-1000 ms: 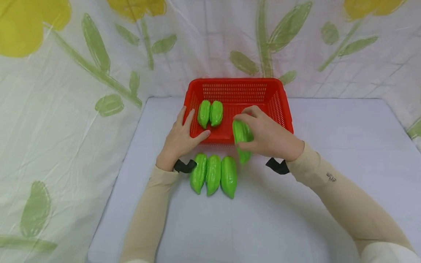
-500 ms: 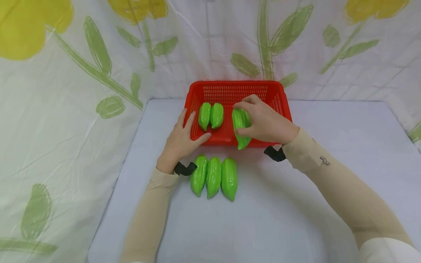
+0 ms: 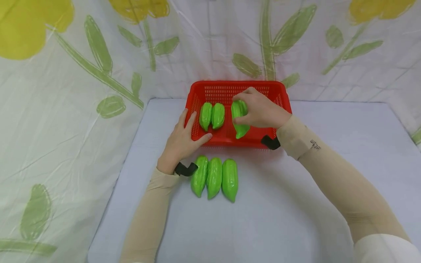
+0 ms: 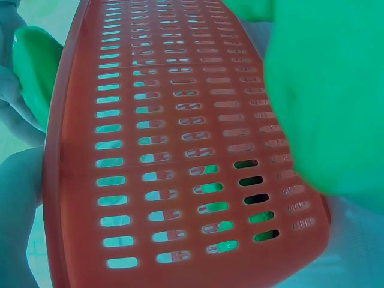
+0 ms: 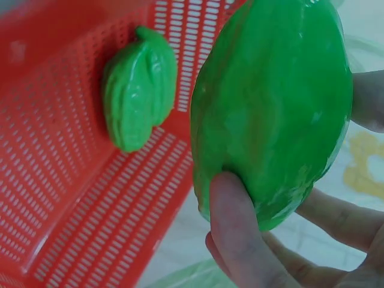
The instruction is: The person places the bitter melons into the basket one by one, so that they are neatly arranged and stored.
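My right hand (image 3: 260, 109) holds a glossy green ridged star fruit (image 3: 241, 128) over the red basket (image 3: 285, 100), right of the pair inside. In the right wrist view, thumb and fingers grip the sides of this star fruit (image 5: 270, 102). My left hand (image 3: 179, 140) rests at the basket's front left corner, fingers spread along the left side and thumb on the front rim. Two star fruits, one left (image 3: 205, 117) and one right (image 3: 218, 116), lie side by side inside the basket's left half.
Three more star fruits lie in a row on the white table (image 3: 263, 226) before the basket: left (image 3: 199, 179), middle (image 3: 214, 179) and right (image 3: 230, 179). A flower-patterned curtain (image 3: 223, 33) hangs close behind the basket.
My right hand has carried its star fruit forward from over the front rim to above the basket's inside. My left hand stays at the corner.
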Demonstrator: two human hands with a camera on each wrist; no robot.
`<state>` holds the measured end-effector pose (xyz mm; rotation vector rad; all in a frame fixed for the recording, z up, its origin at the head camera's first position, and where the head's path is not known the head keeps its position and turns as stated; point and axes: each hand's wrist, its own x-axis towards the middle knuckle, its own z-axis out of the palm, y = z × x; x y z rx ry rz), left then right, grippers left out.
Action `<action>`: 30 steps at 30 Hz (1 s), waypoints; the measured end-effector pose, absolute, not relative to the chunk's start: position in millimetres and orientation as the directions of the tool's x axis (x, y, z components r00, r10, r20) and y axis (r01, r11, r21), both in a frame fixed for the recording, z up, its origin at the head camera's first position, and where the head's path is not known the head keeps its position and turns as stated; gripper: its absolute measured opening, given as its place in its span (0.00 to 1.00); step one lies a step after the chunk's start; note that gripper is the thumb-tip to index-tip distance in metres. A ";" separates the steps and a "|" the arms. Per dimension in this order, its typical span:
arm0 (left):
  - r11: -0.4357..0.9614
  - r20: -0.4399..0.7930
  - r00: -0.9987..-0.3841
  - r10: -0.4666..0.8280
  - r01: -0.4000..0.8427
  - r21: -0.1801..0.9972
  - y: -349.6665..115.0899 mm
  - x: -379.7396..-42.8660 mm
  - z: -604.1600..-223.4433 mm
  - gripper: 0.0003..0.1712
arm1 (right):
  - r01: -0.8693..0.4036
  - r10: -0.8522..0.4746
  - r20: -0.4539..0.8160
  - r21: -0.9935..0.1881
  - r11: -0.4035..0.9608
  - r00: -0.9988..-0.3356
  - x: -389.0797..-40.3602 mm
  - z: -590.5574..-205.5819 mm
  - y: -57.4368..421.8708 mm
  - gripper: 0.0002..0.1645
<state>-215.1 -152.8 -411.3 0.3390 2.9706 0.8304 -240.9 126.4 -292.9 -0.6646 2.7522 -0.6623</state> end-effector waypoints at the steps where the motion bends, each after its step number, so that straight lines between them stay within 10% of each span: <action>1: 0.832 0.020 -0.975 0.220 0.198 0.519 -152.8 -214.9 -411.3 0.58 | -0.375 -0.481 -0.119 -0.477 0.795 -0.869 -243.2 -293.3 126.0 0.39; 30: 0.842 0.011 -0.976 0.217 0.193 0.503 -152.0 -214.6 -410.0 0.58 | -0.289 -0.425 -0.313 -0.397 0.871 -0.850 -315.4 -328.6 108.2 0.41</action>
